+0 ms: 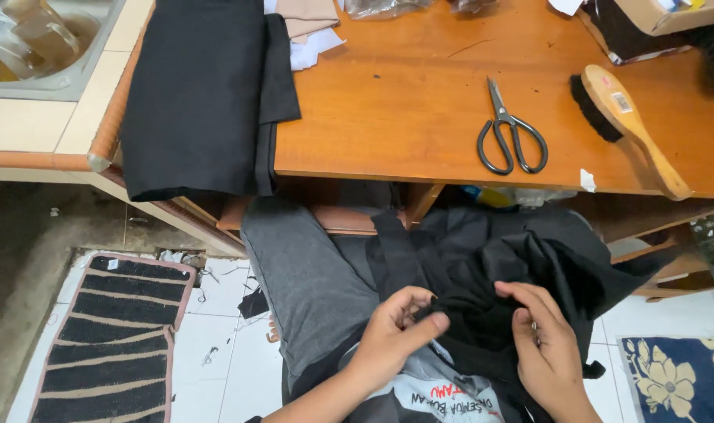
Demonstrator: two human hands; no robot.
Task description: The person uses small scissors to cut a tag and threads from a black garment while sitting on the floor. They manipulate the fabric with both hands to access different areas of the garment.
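1. A black cloth (pixel 521 266) lies bunched in the person's lap, below the front edge of the table (pixel 404 117), and spreads from the left knee across to the right.
2. The left hand (pixel 396 333) pinches a fold of the cloth near the middle of the lap: the thumb lies on top, pointing right, and the curled fingers (pixel 410 301) close under the fold, so the cloth sits clamped between them.
3. The right hand (pixel 549 345) grips the cloth just right of that fold. Its fingers (pixel 529 294) curl over a raised ridge of the cloth and press together on it; the thumb side is partly hidden.
4. The two hands are near each other, with a short stretch of cloth between them.
5. Grey trousers (pixel 310 274) cover the left leg, beside the cloth.
6. On the table, scissors (pixel 511 133) lie with handles toward the person, and a wooden brush (pixel 627 117) lies to their right.
7. A second dark cloth (pixel 200 94), folded, hangs over the table's left end.
8. On the tiled floor at the left lies a striped mat (pixel 118 337); at the right, a blue flowered rug (pixel 678 376).
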